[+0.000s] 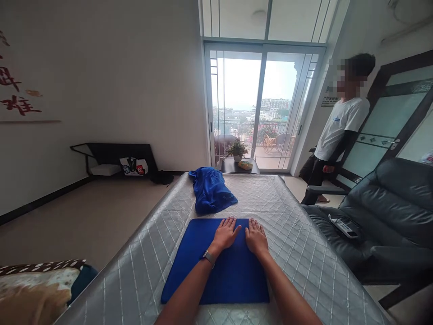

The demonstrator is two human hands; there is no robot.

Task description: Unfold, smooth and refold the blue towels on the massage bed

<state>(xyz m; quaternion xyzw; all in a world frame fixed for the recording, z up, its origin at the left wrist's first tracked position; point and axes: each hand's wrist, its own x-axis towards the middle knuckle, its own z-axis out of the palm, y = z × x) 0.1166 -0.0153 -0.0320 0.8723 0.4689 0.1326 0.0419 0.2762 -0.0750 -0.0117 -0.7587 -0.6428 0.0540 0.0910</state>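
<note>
Rectangle of blue material (237, 275), lower centre of the frame, lying flat on a quilted silver cover (294, 262); the left hand (226, 232) and right hand (256, 235) rest palm-down along its upper edge, fingers extended, pinching nothing. It is probably light, soft-faced and not fragile, its stiffness uncertain; the lower corners, free of the hands, should offer the easiest hold.

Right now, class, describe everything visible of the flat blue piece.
The flat blue piece is plain and roughly rectangular, with a rounded far-left corner and a smooth surface that looks like fabric. It may be folded cloth or a mat. It lies flat on the quilted silver cover, nearer than the crumpled blue cloth. The left hand rests near its far edge, the right hand at its far-right corner.
</note>
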